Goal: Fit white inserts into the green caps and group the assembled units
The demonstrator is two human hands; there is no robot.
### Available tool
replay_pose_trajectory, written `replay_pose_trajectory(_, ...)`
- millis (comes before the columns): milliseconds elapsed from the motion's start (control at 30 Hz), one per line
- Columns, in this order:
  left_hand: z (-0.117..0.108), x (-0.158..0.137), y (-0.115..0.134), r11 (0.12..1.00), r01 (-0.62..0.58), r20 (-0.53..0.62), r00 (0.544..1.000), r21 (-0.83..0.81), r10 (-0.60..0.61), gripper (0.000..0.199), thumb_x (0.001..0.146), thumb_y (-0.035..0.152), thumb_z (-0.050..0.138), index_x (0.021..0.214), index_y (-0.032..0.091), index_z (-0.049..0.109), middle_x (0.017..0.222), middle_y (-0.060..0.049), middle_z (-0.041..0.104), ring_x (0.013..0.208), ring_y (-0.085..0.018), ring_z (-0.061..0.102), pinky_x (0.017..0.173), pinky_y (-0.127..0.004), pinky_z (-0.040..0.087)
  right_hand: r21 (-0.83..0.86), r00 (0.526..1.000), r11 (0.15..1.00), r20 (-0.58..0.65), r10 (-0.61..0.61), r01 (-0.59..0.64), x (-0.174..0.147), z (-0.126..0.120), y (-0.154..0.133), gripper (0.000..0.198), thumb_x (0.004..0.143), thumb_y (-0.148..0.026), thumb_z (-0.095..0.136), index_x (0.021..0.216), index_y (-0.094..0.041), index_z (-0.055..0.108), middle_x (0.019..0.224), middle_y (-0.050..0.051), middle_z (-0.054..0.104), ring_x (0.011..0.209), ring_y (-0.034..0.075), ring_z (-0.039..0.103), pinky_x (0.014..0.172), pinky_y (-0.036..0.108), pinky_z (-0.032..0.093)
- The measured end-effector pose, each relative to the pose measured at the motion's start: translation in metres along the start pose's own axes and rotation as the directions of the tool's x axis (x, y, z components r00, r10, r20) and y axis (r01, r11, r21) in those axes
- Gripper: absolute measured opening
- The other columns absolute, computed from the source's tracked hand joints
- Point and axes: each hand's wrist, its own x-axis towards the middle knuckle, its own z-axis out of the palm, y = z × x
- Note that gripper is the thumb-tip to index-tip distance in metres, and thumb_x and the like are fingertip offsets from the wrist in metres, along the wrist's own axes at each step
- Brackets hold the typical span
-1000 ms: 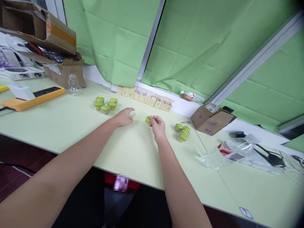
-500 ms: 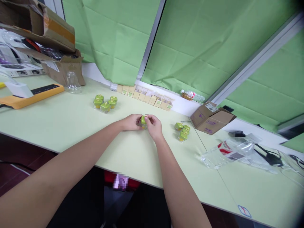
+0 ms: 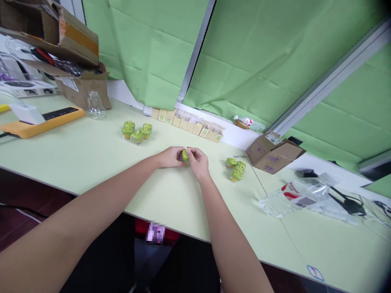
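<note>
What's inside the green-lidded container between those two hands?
A hint of yellow shows below the green lid, too small to identify. The lid covers the container from above, and the left hand and right hand hide most of its sides.

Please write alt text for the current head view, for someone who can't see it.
A person's left hand and right hand hold a small green-lidded container between them over a pale table. One cluster of similar containers sits to the left, another cluster to the right, with a row of small cartons behind.
</note>
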Motion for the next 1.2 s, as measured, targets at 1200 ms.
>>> replay_pose_trajectory(1200,0.006,0.0,0.0,0.972,-0.016,-0.095,0.995,0.236,0.039,0.033,0.079,0.034,0.06,0.107,0.02,0.068,0.091,-0.002,0.07,0.078,-0.017,0.061,0.073,-0.028,0.048,0.173,0.951,0.936,0.049,0.304,-0.308,-0.002,-0.005,-0.003,0.028,0.064,-0.04,0.077,0.081,-0.019,0.071,0.085,0.002,0.071,0.078,0.016,0.064,0.076,0.03,0.054)
